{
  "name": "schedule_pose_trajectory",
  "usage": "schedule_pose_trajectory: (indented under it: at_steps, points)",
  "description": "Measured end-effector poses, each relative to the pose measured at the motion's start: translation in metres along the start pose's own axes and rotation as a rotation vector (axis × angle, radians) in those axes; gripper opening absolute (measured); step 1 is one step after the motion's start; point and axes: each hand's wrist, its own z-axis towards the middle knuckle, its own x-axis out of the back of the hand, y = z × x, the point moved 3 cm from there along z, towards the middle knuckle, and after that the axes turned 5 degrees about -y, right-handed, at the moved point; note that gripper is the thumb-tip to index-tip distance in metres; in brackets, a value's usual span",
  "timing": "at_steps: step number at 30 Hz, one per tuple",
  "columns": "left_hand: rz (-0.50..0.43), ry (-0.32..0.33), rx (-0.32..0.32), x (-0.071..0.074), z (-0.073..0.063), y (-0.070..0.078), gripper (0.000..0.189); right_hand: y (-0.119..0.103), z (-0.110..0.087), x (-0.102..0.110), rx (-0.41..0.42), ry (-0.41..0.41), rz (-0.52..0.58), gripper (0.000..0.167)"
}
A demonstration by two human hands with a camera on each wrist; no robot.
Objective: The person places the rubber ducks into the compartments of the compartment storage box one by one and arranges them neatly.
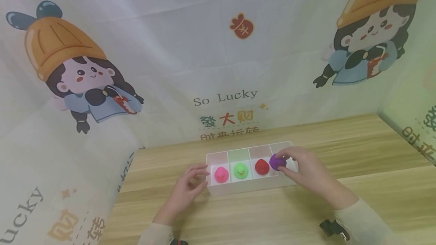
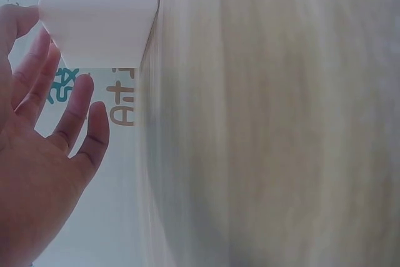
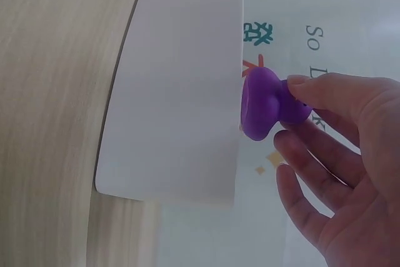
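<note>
A white box [image 1: 252, 187] with a single row of compartments stands on the table. From left to right, a pink rubber duck [image 1: 221, 175], a green rubber duck [image 1: 241, 171] and a red rubber duck [image 1: 262, 167] sit in separate compartments. My right hand [image 1: 303, 165] pinches a purple rubber duck [image 3: 275, 104] by its head, between thumb and fingers. In the right wrist view that duck is above the box's rim, over the rightmost compartment in the head view. My left hand [image 1: 190, 184] touches the box's left end with fingers loosely bent; the left wrist view shows them spread.
The box rests on a wood-grain table [image 1: 163, 162]. Behind it hangs a pale printed cloth [image 1: 184, 63] with cartoon figures and lettering, which also covers both sides. Dark wrist devices [image 1: 332, 228] show near the sleeves.
</note>
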Motion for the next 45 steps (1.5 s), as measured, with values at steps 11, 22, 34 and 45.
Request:
schedule_pose_trajectory:
  at_steps: [11, 22, 34, 45]
  points:
    - [0.01, 0.004, -0.001, 0.0, -0.001, -0.003, 0.024, 0.011, 0.006, 0.001, -0.05, -0.037, 0.015, 0.027]
    - [-0.001, 0.005, -0.021, 0.001, -0.002, 0.001, 0.024, 0.02, 0.007, 0.0, -0.072, -0.051, 0.018, 0.024]
    - [-0.001, -0.005, -0.013, 0.0, -0.001, -0.001, 0.024, 0.029, 0.009, -0.002, -0.098, -0.085, 0.003, 0.022]
    - [0.012, 0.0, -0.021, 0.0, -0.001, 0.0, 0.026, 0.037, 0.015, -0.007, -0.144, -0.176, 0.01, 0.022]
